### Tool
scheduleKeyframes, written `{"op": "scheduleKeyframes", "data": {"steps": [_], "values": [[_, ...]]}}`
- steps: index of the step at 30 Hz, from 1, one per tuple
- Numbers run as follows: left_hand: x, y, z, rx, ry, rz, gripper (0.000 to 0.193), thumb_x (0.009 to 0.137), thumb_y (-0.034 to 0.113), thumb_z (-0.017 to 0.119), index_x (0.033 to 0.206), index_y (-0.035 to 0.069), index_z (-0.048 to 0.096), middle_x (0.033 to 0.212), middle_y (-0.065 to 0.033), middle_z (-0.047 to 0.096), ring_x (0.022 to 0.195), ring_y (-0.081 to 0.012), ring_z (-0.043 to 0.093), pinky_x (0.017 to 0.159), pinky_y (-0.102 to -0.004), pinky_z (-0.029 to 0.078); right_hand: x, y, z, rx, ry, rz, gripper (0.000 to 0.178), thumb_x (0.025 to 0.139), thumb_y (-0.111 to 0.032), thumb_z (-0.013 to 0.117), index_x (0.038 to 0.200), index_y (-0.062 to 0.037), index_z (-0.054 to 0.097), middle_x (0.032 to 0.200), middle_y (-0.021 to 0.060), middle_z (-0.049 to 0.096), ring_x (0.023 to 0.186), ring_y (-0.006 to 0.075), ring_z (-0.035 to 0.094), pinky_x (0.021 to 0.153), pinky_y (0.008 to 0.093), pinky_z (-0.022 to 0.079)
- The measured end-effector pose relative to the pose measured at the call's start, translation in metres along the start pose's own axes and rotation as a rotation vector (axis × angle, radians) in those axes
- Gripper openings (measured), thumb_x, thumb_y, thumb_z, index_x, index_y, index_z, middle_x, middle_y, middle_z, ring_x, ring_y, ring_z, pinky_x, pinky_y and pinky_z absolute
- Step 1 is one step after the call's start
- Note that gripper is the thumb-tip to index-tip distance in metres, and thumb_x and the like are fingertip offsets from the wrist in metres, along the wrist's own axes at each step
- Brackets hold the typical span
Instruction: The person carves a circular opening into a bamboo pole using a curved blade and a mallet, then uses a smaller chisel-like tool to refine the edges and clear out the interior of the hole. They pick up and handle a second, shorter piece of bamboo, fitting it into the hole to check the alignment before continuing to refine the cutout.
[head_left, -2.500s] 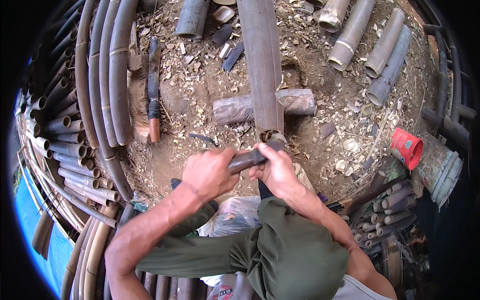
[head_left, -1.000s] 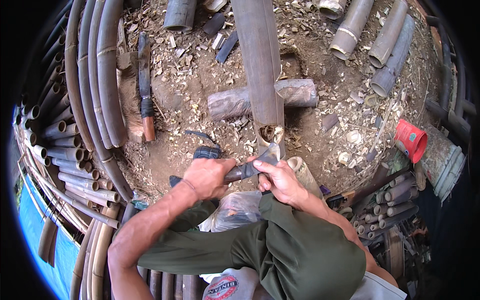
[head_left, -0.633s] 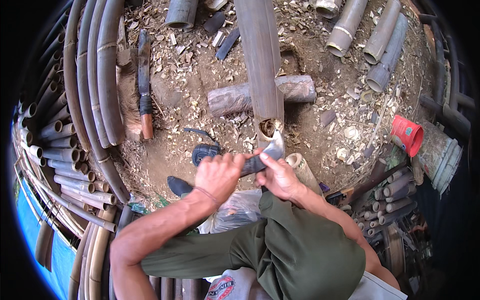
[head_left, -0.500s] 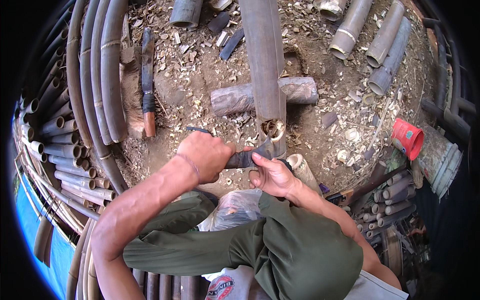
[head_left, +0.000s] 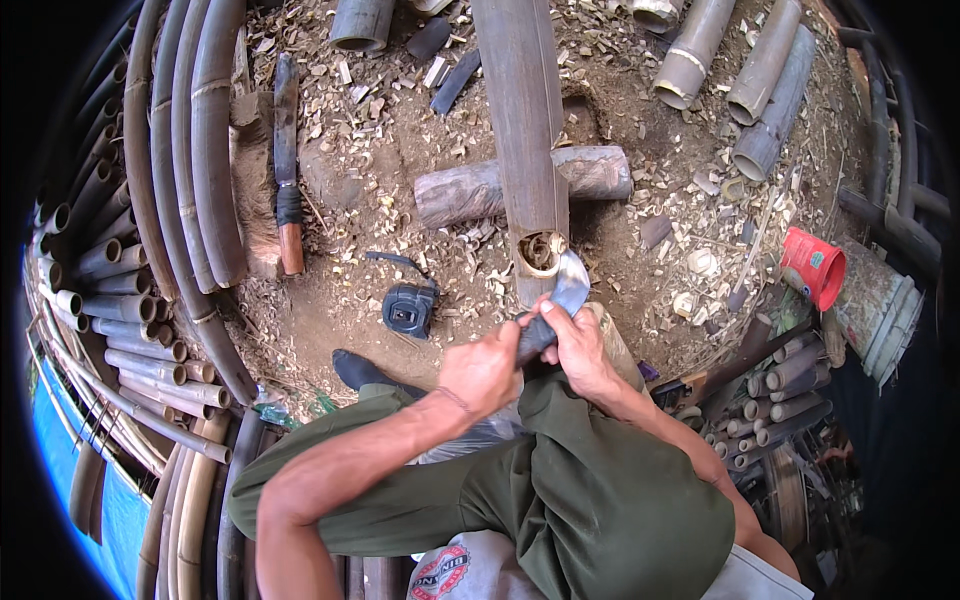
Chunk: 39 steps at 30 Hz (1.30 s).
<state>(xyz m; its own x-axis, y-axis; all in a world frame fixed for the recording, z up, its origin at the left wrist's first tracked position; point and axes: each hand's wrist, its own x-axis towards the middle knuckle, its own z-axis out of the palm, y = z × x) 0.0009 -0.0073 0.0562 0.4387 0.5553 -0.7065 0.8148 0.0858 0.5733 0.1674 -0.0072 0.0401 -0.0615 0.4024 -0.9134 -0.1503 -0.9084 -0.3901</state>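
Over the littered ground: both hands on a curved knife (head_left: 556,305).
Left hand (head_left: 483,370) fingers wrap its handle; right hand (head_left: 580,345) fingers pinch the blade by the bamboo pole (head_left: 520,130) end.

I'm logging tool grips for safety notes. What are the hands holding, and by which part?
A curved knife. The left hand grips its dark handle; the right hand holds it nearer the blade, by the open end of the bamboo pole.

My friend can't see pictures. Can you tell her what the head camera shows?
Both hands, left hand and right hand, grip a curved knife at the cut end of a bamboo pole propped on a log. Wood chips cover the ground.
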Motion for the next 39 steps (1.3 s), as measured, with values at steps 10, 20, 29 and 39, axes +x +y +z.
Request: {"op": "scheduleKeyframes", "data": {"steps": [10,20,29,39], "values": [[0.022,-0.023,-0.106,0.366,-0.386,0.163,0.032,0.075,0.015,0.067,0.104,0.005,0.059,0.084,-0.0166,0.071,0.080,-0.0346,0.070,0.072,-0.0453,0.056,0.006,-0.014,0.006,0.471,-0.343,0.281,0.028,0.097,-0.022,0.061,0.119,-0.0047,0.063,0.058,-0.0004,0.052,0.051,0.0110,0.052,0.057,0.0306,0.049],[0.007,-0.004,-0.041,0.199,0.276,0.318,0.034,0.066,0.008,0.070,0.095,0.008,0.054,0.082,-0.0093,0.058,0.080,-0.0289,0.063,0.070,-0.0392,0.048,-0.022,-0.032,-0.016,0.154,-0.223,-0.137,0.025,0.099,-0.021,0.054,0.114,-0.0020,0.062,0.090,0.0064,0.070,0.051,0.0070,0.052,0.055,0.0258,0.052],[0.032,-0.037,-0.111,0.201,-0.440,0.132,0.030,0.069,0.017,0.067,0.098,0.010,0.062,0.082,-0.0189,0.068,0.083,-0.0398,0.067,0.074,-0.0495,0.051,0.006,-0.023,0.007,0.450,-0.315,0.301,0.031,0.095,-0.019,0.060,0.120,-0.0007,0.064,0.070,-0.0001,0.060,0.047,0.0077,0.042,0.062,0.0336,0.053],[0.013,0.020,0.048,-0.660,0.096,-0.122,0.040,0.073,0.018,0.072,0.108,0.001,0.060,0.087,-0.0252,0.068,0.085,-0.0442,0.066,0.076,-0.0461,0.053,0.009,-0.006,-0.004,-0.746,0.342,-0.252,0.029,0.092,-0.024,0.057,0.091,0.0035,0.067,0.072,0.0234,0.064,0.066,0.0358,0.066,0.063,0.0443,0.050]]}}
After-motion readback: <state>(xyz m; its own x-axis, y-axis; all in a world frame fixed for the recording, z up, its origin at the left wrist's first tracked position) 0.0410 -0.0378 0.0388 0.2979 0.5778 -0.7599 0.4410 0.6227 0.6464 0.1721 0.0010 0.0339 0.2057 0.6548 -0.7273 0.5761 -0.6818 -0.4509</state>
